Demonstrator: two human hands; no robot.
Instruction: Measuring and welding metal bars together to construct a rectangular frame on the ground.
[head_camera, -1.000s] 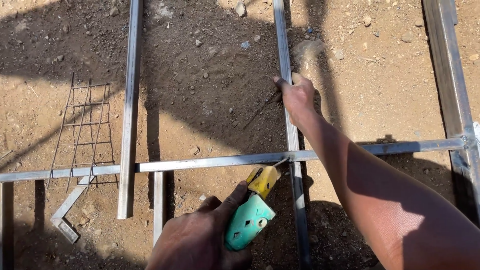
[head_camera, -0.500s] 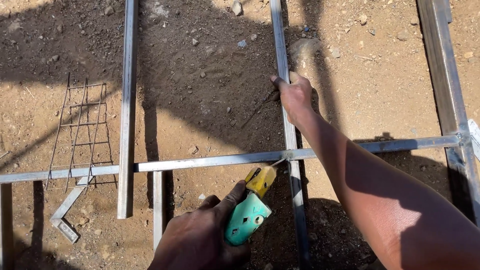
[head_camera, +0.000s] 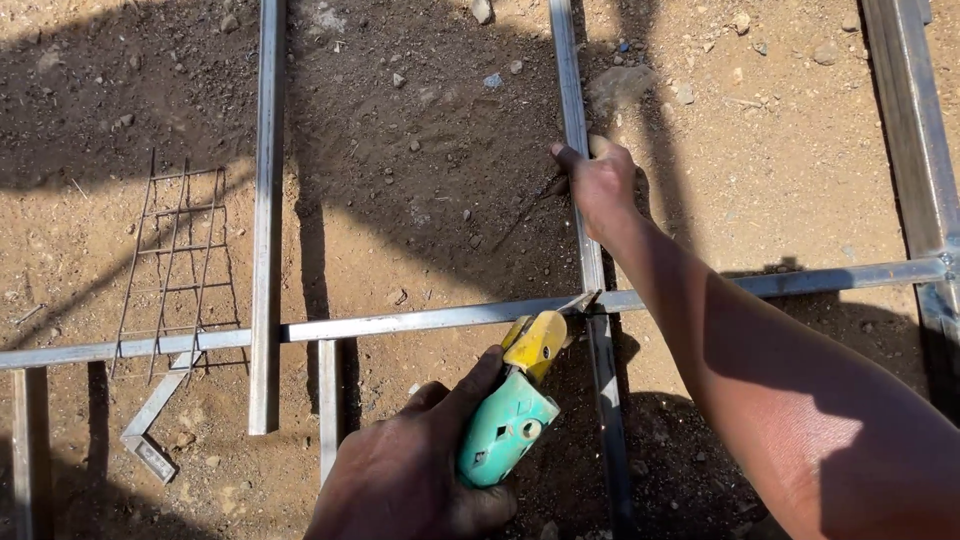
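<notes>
Head view: a frame of grey square metal tubes is seen laid out on dry, stony brown soil, partly in shadow. The left hand (head_camera: 415, 480) is closed around a turquoise and yellow electrode holder (head_camera: 510, 410), the thumb laid along its side. The holder's yellow nose is pointed up and to the right, at the joint (head_camera: 592, 300) where a long horizontal tube (head_camera: 420, 320) is crossed by an upright tube (head_camera: 575, 110). The nose is held just beside that joint; whether it is touched cannot be told.

The right hand (head_camera: 600, 180) is stretched forward, well beyond the joint, and is pressed on the upright tube with fingers curled over it. The right forearm is laid across the horizontal tube on its way to the hand.

Further left, a second upright tube (head_camera: 266, 200) is crossed by the same horizontal tube, and a shorter tube (head_camera: 328, 410) is seen below the horizontal one, beside it. A small piece of wire mesh (head_camera: 180, 260) is lying on the soil near the left edge, with a bent metal offcut (head_camera: 150, 435) just below it. A wider metal bar (head_camera: 905, 110) is seen along the right edge, met by the far end of the horizontal tube.
</notes>
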